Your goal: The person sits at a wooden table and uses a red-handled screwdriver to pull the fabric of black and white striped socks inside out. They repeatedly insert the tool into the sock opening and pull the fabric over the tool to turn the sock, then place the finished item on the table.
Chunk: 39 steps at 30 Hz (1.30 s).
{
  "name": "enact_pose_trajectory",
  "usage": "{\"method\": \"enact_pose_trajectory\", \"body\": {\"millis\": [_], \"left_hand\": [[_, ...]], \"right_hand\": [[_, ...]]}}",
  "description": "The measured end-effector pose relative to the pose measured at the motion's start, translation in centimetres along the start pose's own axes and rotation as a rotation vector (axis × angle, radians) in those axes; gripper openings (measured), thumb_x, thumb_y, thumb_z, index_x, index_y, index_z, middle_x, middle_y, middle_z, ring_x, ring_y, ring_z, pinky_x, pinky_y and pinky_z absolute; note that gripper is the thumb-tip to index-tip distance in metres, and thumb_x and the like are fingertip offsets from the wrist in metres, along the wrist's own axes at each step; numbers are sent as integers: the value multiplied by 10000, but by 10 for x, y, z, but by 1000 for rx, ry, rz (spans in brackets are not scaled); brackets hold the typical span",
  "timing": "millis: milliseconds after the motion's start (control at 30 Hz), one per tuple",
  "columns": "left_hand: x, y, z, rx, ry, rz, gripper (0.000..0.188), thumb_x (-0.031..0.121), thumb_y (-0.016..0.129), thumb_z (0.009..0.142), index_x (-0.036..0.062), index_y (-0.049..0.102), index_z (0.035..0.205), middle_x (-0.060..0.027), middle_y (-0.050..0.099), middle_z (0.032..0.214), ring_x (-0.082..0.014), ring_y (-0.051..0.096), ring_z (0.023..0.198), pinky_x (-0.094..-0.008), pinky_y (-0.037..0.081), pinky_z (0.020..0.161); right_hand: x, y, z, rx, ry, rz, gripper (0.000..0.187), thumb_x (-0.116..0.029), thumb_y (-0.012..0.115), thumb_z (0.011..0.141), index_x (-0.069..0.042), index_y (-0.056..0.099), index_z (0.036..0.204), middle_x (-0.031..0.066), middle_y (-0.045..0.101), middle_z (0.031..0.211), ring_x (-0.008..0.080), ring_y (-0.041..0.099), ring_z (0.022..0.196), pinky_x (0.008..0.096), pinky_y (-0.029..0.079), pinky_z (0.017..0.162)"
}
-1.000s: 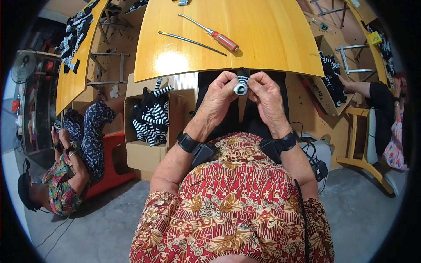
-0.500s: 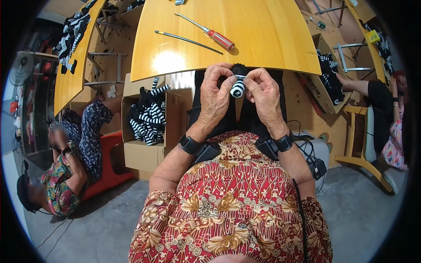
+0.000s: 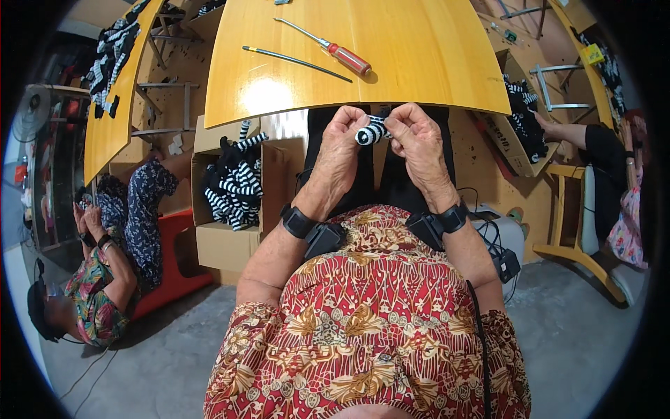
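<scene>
Between both hands, just off the table's near edge, is a small black-and-white striped knitted tube [image 3: 373, 133]. Its rounded end points toward my left hand, with a dark spot at the tip. My left hand [image 3: 338, 153] pinches it at the far left side, thumb and fingers closed. My right hand [image 3: 420, 145] grips the other side between thumb and bent fingers. A bit of black shows behind the stripes, mostly hidden by the fingers. On the table lie a screwdriver [image 3: 349, 60] with a red handle and a thin black rod [image 3: 299, 63], both beyond my hands.
A yellow wooden table [image 3: 419, 56] spans the front. At left stands an open cardboard box [image 3: 230, 246] of striped and black knitted pieces; another box [image 3: 508, 155] is at right. People sit on both sides, near a red stool [image 3: 173, 248] and a wooden chair [image 3: 572, 255].
The striped tube has turned, its rounded end swinging left and farther away. Its black part, which stood out beyond the fingers, is now mostly hidden. Both hands keep hold of it.
</scene>
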State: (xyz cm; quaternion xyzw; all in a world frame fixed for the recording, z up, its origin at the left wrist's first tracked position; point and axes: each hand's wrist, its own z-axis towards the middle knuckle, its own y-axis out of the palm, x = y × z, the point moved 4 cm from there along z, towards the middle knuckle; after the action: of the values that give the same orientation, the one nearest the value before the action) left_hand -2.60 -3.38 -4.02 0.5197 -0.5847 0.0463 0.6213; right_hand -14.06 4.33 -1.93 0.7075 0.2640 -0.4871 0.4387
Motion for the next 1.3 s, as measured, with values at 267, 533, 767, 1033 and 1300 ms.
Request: {"method": "enact_pose_trajectory", "body": {"millis": [267,533,767,1033,1300], "left_hand": [[-6,7,-3,-206,-111,-212,152,202,659,896,147,553,989,48,600,917,-60,544,851,-250,415,760],[23,3,-6,-113,123,203,102,166,611,933,92,555,975,48,552,868,-30,508,772,-185,408,688],[31,5,-13,-14,237,542,135,169,595,941,45,574,992,31,560,854,-33,501,770,-188,423,690],[29,-1,-25,-40,-75,182,232,182,628,922,34,613,1101,-10,645,992,-72,584,851,-219,484,739],[31,1,-33,-121,77,163,127,104,642,904,65,590,1013,5,608,932,-66,568,839,-215,472,740]], "right_hand": [[8,1,6,-41,55,131,88,-132,636,908,-73,583,868,-57,533,708,1,429,567,158,325,475],[8,4,-4,-200,235,216,95,-129,657,895,-68,589,920,-50,545,714,7,438,577,162,337,484],[-13,-1,-7,-119,62,-58,80,-89,682,861,-51,618,891,-50,556,724,9,453,604,154,360,528],[-24,3,-14,-3,-252,-320,65,-38,691,832,-25,640,871,-18,640,833,46,571,742,204,475,671],[-42,20,-30,-137,-175,-409,91,-28,702,804,-22,648,877,-6,604,831,42,550,723,202,457,620]]}}
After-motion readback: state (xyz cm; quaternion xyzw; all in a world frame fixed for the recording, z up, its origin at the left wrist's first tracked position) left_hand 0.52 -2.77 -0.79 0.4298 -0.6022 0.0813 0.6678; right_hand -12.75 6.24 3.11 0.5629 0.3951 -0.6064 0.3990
